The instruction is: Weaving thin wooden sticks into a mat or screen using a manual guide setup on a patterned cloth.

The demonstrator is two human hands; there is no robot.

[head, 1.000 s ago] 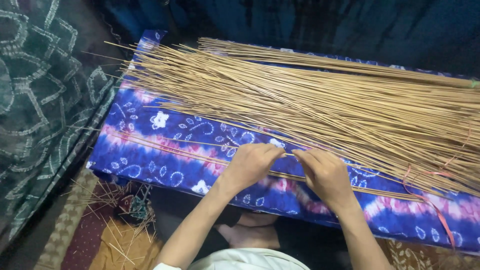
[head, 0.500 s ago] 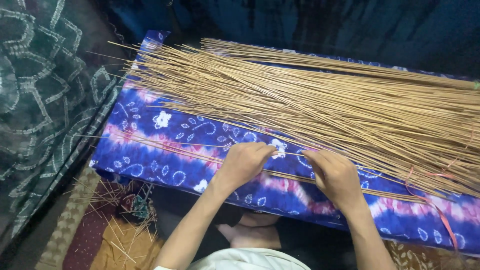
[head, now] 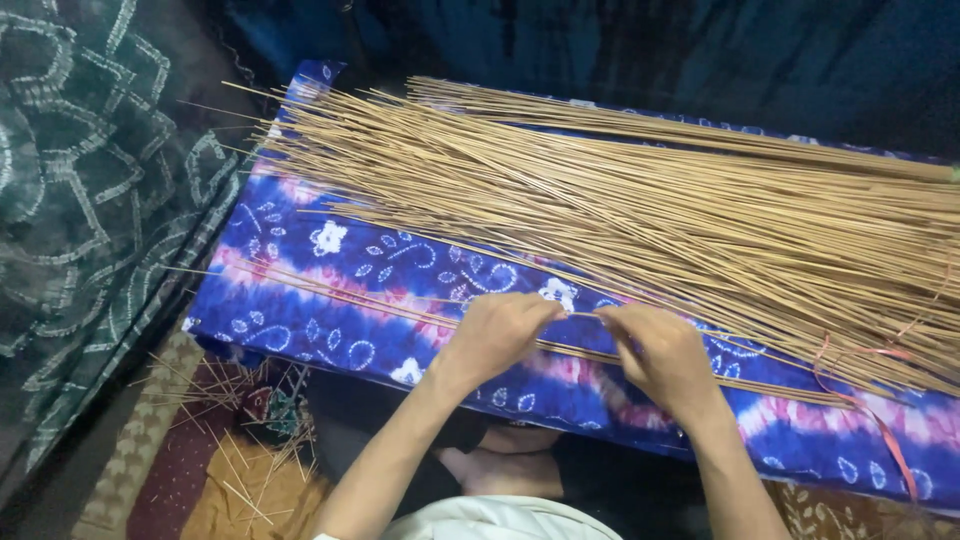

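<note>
A large fan of thin tan sticks (head: 640,210) lies across a blue, pink and white patterned cloth (head: 330,300) over a raised surface. My left hand (head: 500,335) and my right hand (head: 660,355) sit close together at the near edge of the cloth. Both pinch one thin stick (head: 585,316) between their fingertips, holding it level just above a few separate sticks (head: 380,305) that lie along the cloth's near side.
A dark green patterned fabric (head: 90,220) hangs at the left. Short broken stick pieces (head: 230,440) litter a woven mat on the floor at the lower left. A red ribbon (head: 880,420) trails over the cloth at the right. My bare foot (head: 510,470) shows below the surface.
My right hand moved back left toward the left hand, so the two hands are close together again. The stick pile has not moved.
</note>
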